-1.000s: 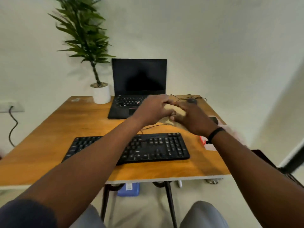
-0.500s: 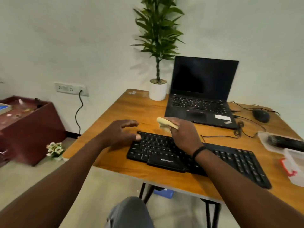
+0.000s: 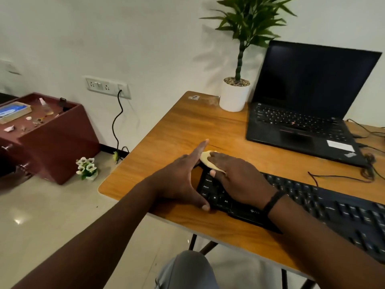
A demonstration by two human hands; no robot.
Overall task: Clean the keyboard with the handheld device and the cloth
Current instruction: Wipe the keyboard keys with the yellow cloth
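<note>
At the keyboard's (image 3: 302,207) left end, right hand (image 3: 235,174) presses the cloth (image 3: 205,157), left hand (image 3: 181,182) flat, fingers straight.

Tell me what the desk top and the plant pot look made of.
Desk top: wood or wood-look laminate, going by the orange-brown grain lines and light sheen. Plant pot: smooth plain white, likely ceramic or plastic; the picture cannot settle which.

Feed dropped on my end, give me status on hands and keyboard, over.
Left hand open, bracing the keyboard at its left end. Right hand pressing the yellow cloth on the far-left keys. Nothing in the way.
</note>
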